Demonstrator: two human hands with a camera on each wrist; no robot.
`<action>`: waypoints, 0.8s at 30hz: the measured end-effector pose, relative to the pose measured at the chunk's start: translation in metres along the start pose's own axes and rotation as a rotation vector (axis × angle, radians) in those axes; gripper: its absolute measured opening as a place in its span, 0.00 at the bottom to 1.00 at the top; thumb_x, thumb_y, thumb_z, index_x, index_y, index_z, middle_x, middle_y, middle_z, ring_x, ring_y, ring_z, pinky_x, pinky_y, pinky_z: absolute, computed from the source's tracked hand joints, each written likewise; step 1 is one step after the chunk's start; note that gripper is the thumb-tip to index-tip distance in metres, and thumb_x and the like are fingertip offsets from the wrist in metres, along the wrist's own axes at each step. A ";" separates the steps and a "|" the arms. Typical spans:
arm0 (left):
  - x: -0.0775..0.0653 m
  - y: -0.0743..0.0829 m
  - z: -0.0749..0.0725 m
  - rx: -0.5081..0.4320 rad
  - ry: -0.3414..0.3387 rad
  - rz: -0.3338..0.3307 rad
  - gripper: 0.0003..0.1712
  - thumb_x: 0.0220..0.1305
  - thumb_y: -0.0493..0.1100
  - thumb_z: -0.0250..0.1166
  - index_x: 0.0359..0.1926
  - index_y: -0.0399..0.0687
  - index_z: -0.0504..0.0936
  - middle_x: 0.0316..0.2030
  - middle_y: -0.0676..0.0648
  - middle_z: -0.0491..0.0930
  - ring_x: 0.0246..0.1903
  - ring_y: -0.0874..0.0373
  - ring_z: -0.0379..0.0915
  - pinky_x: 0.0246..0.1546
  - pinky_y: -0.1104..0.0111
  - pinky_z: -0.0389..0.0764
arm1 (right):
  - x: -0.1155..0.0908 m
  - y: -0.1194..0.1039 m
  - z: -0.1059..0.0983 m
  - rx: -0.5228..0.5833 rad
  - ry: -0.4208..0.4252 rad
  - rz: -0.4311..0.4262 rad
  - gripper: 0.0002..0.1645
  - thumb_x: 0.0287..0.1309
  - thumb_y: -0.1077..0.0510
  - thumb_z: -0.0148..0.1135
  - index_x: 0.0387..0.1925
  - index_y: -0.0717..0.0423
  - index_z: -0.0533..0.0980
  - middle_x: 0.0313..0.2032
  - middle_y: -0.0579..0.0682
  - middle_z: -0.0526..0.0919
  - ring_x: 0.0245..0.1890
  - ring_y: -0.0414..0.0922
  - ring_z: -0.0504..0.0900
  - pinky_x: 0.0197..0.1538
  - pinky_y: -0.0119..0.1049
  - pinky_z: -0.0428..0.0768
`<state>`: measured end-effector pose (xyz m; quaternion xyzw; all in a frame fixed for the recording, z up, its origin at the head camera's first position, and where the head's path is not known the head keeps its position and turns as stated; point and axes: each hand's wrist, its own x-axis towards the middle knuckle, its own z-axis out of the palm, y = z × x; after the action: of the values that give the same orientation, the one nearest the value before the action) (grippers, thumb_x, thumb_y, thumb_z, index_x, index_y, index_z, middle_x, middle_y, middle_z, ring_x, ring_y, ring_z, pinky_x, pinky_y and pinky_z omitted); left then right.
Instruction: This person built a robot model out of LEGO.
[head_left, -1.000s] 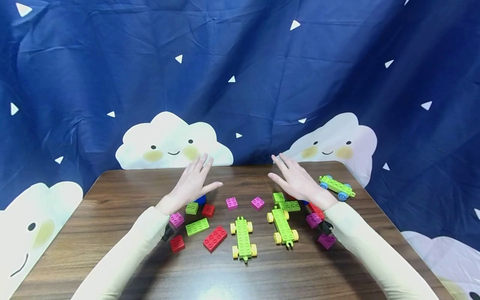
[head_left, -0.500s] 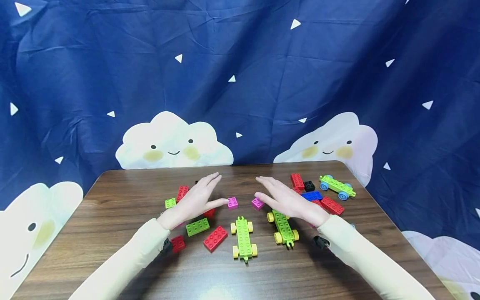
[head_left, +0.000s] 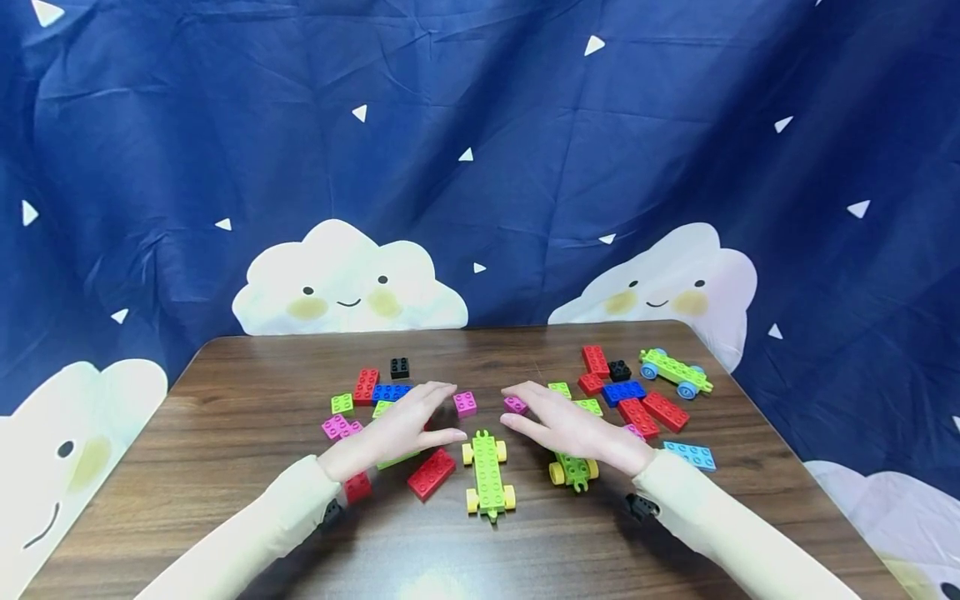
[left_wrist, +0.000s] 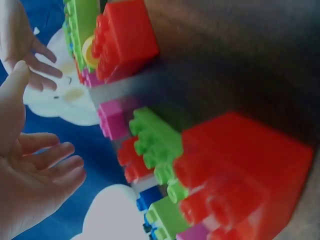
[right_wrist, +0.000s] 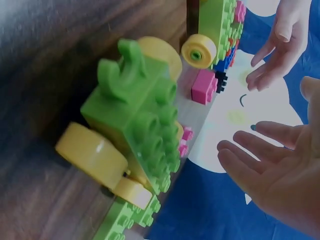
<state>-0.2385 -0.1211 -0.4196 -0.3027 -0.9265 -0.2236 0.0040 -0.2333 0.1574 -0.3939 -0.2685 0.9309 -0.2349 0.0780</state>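
Note:
My left hand [head_left: 397,427] hovers over the left cluster of toy building bricks, fingers extended and holding nothing. It partly covers a green brick [head_left: 397,460] and is near a red brick [head_left: 432,473]. Opposite it my right hand [head_left: 566,425], likewise holding nothing, hangs above a green wheeled base with yellow wheels [head_left: 574,472], hiding its far part. A second green wheeled base [head_left: 488,475] lies between the hands. Two pink bricks, the left one [head_left: 465,404] and the right one [head_left: 515,405], sit near the fingertips. Both wrist views show gaps between the hands and the bricks.
Beyond the left hand lie a black brick [head_left: 400,367], a red brick [head_left: 366,387] and a blue brick [head_left: 391,392]. On the right are a green base with blue wheels [head_left: 675,372], a blue brick [head_left: 623,392] and a light blue brick [head_left: 690,455]. A blue curtain [head_left: 510,167] hangs behind the table.
Both hands have come back from the table's far side toward the person and lower in view. Bricks beyond them are uncovered. The bricks appear unmoved.

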 end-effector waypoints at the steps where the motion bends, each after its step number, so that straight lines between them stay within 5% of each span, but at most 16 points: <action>1: -0.001 0.000 0.001 -0.003 -0.004 0.013 0.45 0.61 0.65 0.65 0.69 0.41 0.68 0.66 0.40 0.72 0.66 0.46 0.69 0.64 0.51 0.75 | -0.001 0.000 0.001 -0.005 -0.004 -0.008 0.38 0.68 0.33 0.50 0.68 0.50 0.67 0.66 0.50 0.74 0.67 0.47 0.73 0.69 0.51 0.72; 13: -0.012 0.006 0.017 -0.003 -0.092 0.115 0.43 0.60 0.61 0.69 0.67 0.37 0.71 0.61 0.41 0.77 0.61 0.49 0.74 0.63 0.54 0.76 | 0.000 -0.002 0.012 -0.076 -0.045 -0.172 0.25 0.69 0.46 0.58 0.58 0.58 0.77 0.56 0.52 0.83 0.59 0.48 0.80 0.63 0.48 0.78; 24: -0.012 0.014 0.026 0.071 -0.071 0.168 0.30 0.62 0.54 0.69 0.59 0.40 0.79 0.52 0.45 0.83 0.52 0.55 0.79 0.56 0.60 0.80 | 0.009 -0.001 0.023 -0.166 -0.046 -0.305 0.14 0.63 0.57 0.65 0.48 0.58 0.81 0.45 0.51 0.87 0.46 0.44 0.85 0.51 0.39 0.84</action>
<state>-0.2181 -0.1069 -0.4394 -0.3865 -0.9048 -0.1785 0.0005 -0.2342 0.1430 -0.4138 -0.4173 0.8937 -0.1601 0.0401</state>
